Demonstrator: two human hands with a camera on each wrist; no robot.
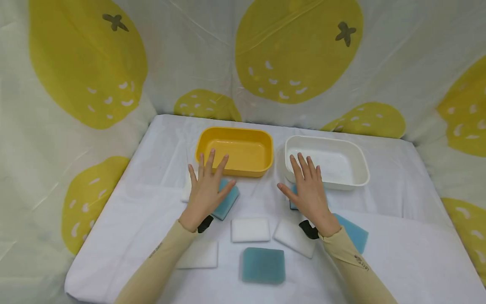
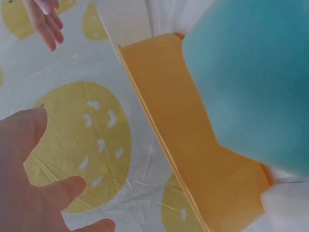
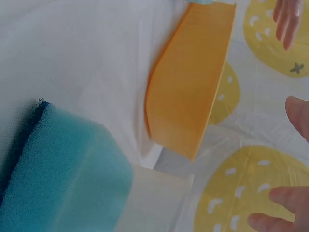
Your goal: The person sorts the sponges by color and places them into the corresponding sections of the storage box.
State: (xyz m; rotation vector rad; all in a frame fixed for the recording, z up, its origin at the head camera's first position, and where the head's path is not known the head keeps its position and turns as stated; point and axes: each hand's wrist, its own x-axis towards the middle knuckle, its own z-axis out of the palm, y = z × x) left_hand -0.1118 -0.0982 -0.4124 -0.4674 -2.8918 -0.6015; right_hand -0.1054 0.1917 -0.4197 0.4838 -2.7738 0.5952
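In the head view my left hand (image 1: 205, 191) hovers with spread fingers in front of the yellow tub (image 1: 243, 153), its fingertips overlapping the near rim. Under it lie a blue sponge (image 1: 226, 203) and a white sponge (image 1: 187, 190), both partly covered. My right hand (image 1: 309, 192), fingers straight and holding nothing, hangs before the white tub (image 1: 343, 162). Another blue sponge (image 1: 293, 202) sits beneath that hand, mostly hidden. The right wrist view shows this blue sponge (image 3: 82, 169) with a dark scouring layer. A blue sponge (image 2: 256, 82) fills much of the left wrist view.
Nearer the front lie white sponges: one in the middle (image 1: 250, 230), one tilted (image 1: 294, 238) and one by the left forearm (image 1: 199, 255). A blue sponge (image 1: 263, 265) is at the front; another blue sponge (image 1: 353, 232) lies beside the right forearm. A lemon-print cloth (image 1: 212, 50) hangs behind.
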